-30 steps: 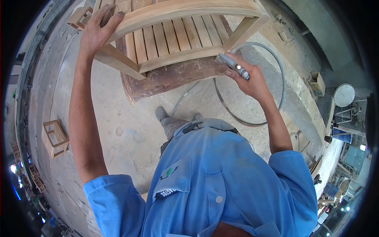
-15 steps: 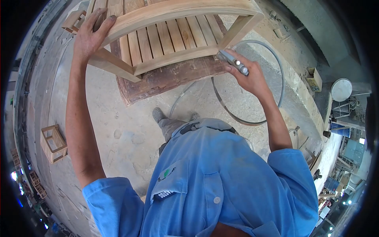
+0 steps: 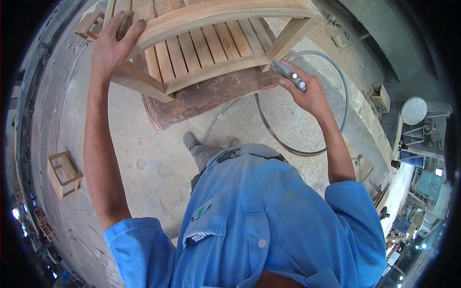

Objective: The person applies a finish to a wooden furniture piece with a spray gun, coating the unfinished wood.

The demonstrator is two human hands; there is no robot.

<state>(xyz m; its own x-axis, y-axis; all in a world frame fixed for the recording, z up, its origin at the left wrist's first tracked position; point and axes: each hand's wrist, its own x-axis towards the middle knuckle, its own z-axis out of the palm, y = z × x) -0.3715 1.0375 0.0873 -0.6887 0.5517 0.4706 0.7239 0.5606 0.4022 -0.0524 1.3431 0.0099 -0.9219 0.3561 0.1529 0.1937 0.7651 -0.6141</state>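
A slatted wooden piece of furniture (image 3: 206, 48) stands on a worn brown block (image 3: 211, 96) at the top of the view. On its upper left corner rests my left hand (image 3: 113, 48), the thumb spread from the fingers over the rail. My right hand (image 3: 307, 89) is wrapped round a grey metal air tool (image 3: 290, 76), whose front end is close to the lower right corner of the frame. Whether the tool touches the wood I cannot tell. A grey hose (image 3: 345, 86) loops beside and below my right hand.
A small wooden frame (image 3: 65, 175) lies on the concrete floor (image 3: 149, 192) at the left. At the right are an open box (image 3: 380, 98) and a round-topped stool (image 3: 414, 110). A raised concrete ledge (image 3: 365, 115) runs down the right side.
My right hand and the tool have shifted slightly right and down. My left hand has moved a little right relative to the view. The hose loop has shifted slightly.
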